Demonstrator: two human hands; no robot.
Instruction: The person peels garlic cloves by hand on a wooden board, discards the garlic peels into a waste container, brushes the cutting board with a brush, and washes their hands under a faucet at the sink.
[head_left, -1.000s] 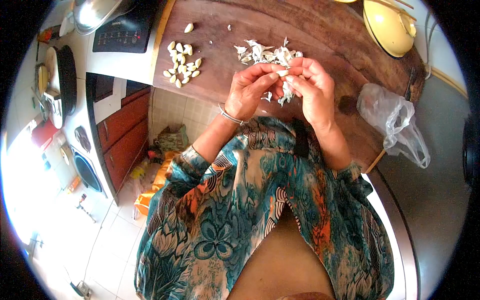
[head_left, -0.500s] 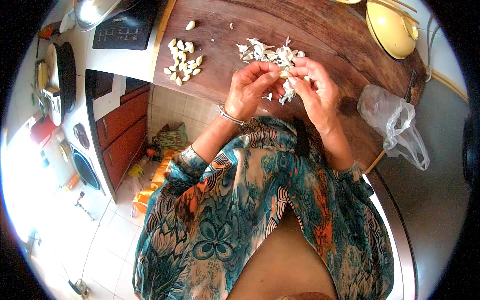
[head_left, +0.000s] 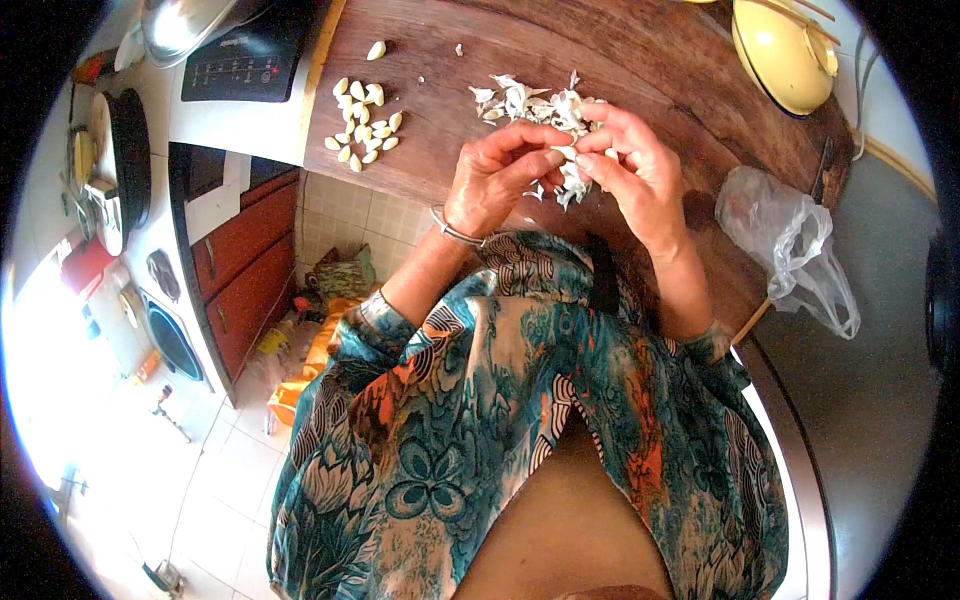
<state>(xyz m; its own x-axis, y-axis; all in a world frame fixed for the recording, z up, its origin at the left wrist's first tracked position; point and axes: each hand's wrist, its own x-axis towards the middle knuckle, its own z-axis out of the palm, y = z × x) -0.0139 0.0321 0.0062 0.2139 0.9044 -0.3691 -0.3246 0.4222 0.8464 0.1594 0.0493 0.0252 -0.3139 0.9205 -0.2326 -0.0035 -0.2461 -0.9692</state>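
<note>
A small pale garlic clove [head_left: 569,152] is pinched between my two hands over the wooden counter. My left hand [head_left: 505,178], with a silver bangle at its wrist, holds the clove's left side between thumb and index finger. From the right, my right hand [head_left: 637,180] grips it with thumb and fingertips, which partly cover it. Just beyond my fingers lies a loose heap of white garlic skins [head_left: 535,102], some of them under my hands. Farther left, several peeled cloves [head_left: 359,115] form a group, with a single clove [head_left: 376,50] above them.
A clear plastic bag [head_left: 775,235] lies at the counter's right edge. Yellow bowls [head_left: 780,60] stand at the back right. A black control panel [head_left: 243,70] and a metal pot [head_left: 190,25] are at the upper left, above red drawers [head_left: 245,270].
My right hand has shifted slightly right and its fingers have spread a little. My left hand has hardly moved. The clove stays between my fingertips.
</note>
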